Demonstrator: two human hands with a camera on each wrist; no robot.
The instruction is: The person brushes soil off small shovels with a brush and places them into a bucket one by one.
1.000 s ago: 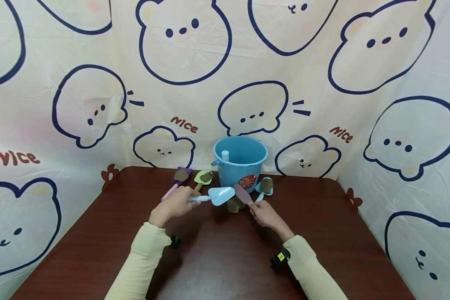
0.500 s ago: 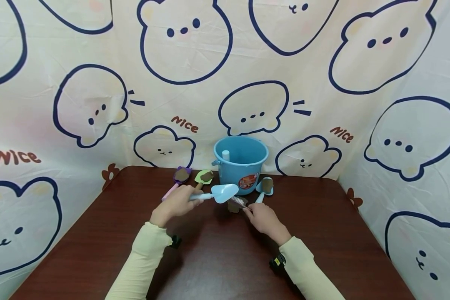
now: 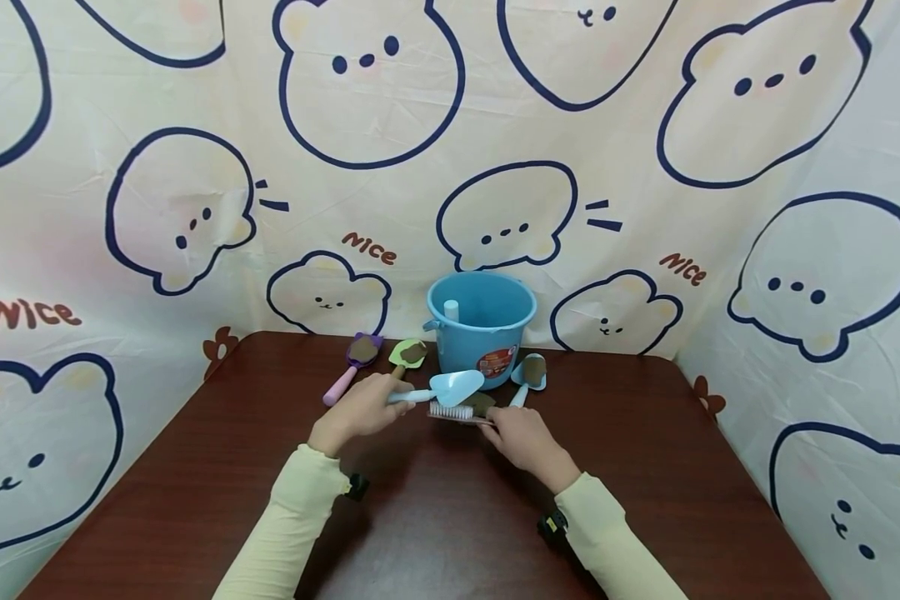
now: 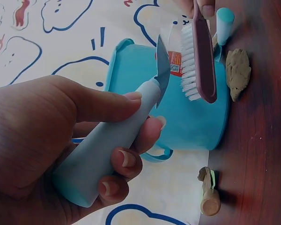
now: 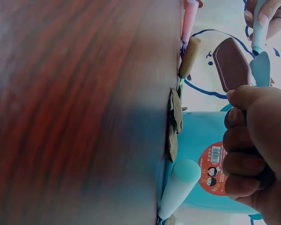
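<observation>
My left hand [image 3: 360,408] grips the pale blue handle of a toy shovel [image 3: 457,387], its thumb lying along the top in the left wrist view. The shovel's blade is raised off the table and points right. In my right hand [image 3: 528,437] is a small brush [image 3: 453,412] with a mauve back and white bristles. The brush points left, just under the blade in the head view, its bristles turned up toward it. Its handle is hidden in the curled fingers. Behind the brush a brown clay-like lump [image 3: 482,404] lies on the table, partly covered by brush and blade.
A blue bucket [image 3: 468,350] with a pale handle end inside stands at the back. Left of it lie a purple shovel [image 3: 362,350] and a green shovel [image 3: 408,353], each bearing brown clay. Another blue shovel [image 3: 532,372] with clay lies to its right.
The brush has swung left and down from beside the bucket, turning its bristles up under the shovel blade. My left hand has shifted slightly right with the shovel.
</observation>
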